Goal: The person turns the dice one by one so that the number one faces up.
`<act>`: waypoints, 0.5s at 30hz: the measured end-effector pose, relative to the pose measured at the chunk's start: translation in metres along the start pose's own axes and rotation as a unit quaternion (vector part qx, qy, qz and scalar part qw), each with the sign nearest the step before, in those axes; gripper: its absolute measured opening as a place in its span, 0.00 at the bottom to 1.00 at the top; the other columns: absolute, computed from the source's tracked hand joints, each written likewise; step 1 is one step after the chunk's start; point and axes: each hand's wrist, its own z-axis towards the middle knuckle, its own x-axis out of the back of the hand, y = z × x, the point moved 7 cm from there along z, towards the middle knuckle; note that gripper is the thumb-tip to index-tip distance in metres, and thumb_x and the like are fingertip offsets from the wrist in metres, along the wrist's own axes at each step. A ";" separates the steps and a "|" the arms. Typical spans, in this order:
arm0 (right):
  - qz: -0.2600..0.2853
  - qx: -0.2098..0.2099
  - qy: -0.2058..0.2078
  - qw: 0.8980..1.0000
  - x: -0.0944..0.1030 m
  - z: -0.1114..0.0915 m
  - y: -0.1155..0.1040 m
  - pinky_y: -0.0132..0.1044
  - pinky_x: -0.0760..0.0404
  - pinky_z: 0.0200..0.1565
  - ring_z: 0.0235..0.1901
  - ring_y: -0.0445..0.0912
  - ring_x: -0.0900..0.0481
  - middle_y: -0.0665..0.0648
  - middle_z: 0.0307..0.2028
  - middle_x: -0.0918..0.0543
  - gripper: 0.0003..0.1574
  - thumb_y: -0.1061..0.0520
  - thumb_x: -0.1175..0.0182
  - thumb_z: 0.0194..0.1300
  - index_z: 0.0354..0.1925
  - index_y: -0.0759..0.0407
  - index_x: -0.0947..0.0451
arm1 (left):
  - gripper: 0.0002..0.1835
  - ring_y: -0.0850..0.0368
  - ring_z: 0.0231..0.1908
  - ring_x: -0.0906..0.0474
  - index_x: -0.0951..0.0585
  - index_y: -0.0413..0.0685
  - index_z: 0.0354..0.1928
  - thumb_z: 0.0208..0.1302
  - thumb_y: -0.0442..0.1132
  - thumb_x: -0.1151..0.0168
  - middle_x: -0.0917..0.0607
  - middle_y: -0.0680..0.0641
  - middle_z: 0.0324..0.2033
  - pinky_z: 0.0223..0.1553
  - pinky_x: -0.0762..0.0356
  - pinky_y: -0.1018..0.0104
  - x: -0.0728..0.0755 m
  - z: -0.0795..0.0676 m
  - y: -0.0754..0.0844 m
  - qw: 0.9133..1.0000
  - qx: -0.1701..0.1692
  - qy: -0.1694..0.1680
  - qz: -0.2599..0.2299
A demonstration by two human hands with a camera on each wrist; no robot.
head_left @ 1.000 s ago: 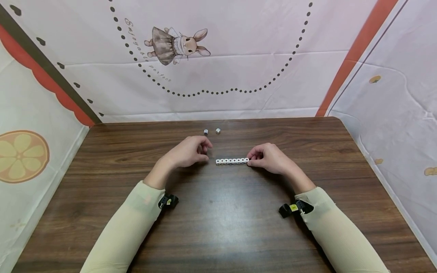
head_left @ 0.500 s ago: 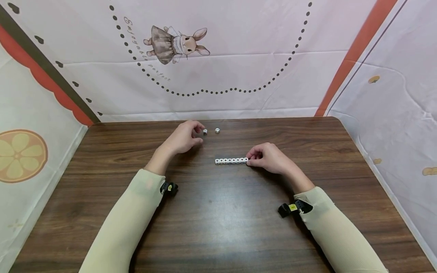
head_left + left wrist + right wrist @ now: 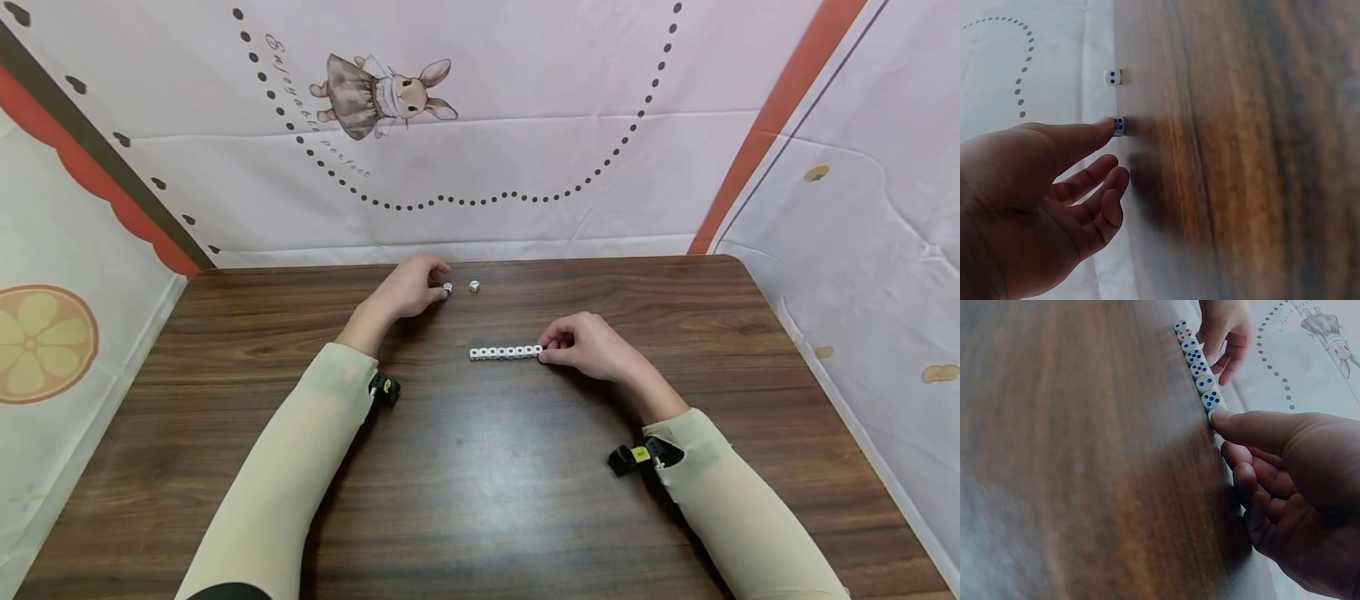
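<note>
My left hand (image 3: 408, 287) is at a white die (image 3: 447, 287) near the table's back edge. In the left wrist view its thumb tip overlaps that die (image 3: 1119, 126), while the index finger is hidden there. The head view shows the index finger curved beyond the die, with a gap between. My right hand (image 3: 588, 346) pinches the end die (image 3: 1215, 414) of a straight row of dice (image 3: 498, 353). Its thumb covers most of that die. Blue pips, and red ones on one die, face the right wrist camera.
Another white die (image 3: 474, 286) lies just right of the one at my left hand. The brown wooden table (image 3: 480, 467) ends at a hanging printed cloth (image 3: 525, 167) behind the dice, with more cloth along both sides.
My left hand has moved away from the row's left end, back and left, to the die near the back edge. My right hand has stayed at the row's right end.
</note>
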 end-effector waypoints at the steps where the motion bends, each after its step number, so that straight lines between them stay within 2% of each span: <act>1: 0.000 0.001 0.000 1.000 0.000 0.000 0.000 0.41 0.23 0.40 0.32 0.43 0.22 0.47 0.30 0.16 0.06 0.55 0.24 0.67 0.40 0.54 0.11 | 0.22 0.42 0.58 0.22 0.20 0.37 0.65 0.72 0.35 0.31 0.17 0.37 0.55 0.64 0.28 0.48 0.000 0.002 0.000 1.000 0.001 -0.001 0.001; 4: 0.001 0.003 0.001 1.000 0.000 0.001 -0.001 0.41 0.24 0.39 0.32 0.43 0.22 0.47 0.30 0.16 0.06 0.55 0.24 0.67 0.40 0.54 0.11 | 0.21 0.43 0.55 0.21 0.18 0.36 0.62 0.71 0.36 0.30 0.16 0.37 0.52 0.63 0.27 0.49 -0.002 0.006 0.000 1.000 -0.005 -0.002 0.005; 8: 0.000 0.002 0.001 1.000 0.000 0.001 -0.001 0.41 0.24 0.39 0.32 0.43 0.22 0.47 0.30 0.16 0.06 0.55 0.24 0.67 0.40 0.54 0.11 | 0.14 0.46 0.49 0.21 0.14 0.37 0.54 0.70 0.35 0.30 0.15 0.40 0.46 0.57 0.25 0.51 -0.005 0.008 0.002 1.000 -0.019 0.000 0.008; 11: 0.001 -0.001 0.000 1.000 0.000 0.000 -0.001 0.41 0.24 0.39 0.32 0.43 0.22 0.47 0.30 0.16 0.06 0.55 0.24 0.67 0.40 0.54 0.11 | 0.09 0.48 0.44 0.21 0.13 0.38 0.48 0.70 0.34 0.31 0.15 0.43 0.41 0.52 0.25 0.53 -0.006 0.007 0.001 1.000 -0.022 0.006 0.006; 15: -0.003 0.003 0.003 1.000 0.000 0.001 0.000 0.40 0.24 0.39 0.32 0.43 0.22 0.46 0.30 0.16 0.05 0.55 0.25 0.67 0.40 0.54 0.11 | 0.06 0.49 0.42 0.22 0.14 0.40 0.46 0.72 0.34 0.32 0.16 0.44 0.39 0.50 0.25 0.53 -0.005 0.002 -0.001 1.000 -0.021 0.014 -0.003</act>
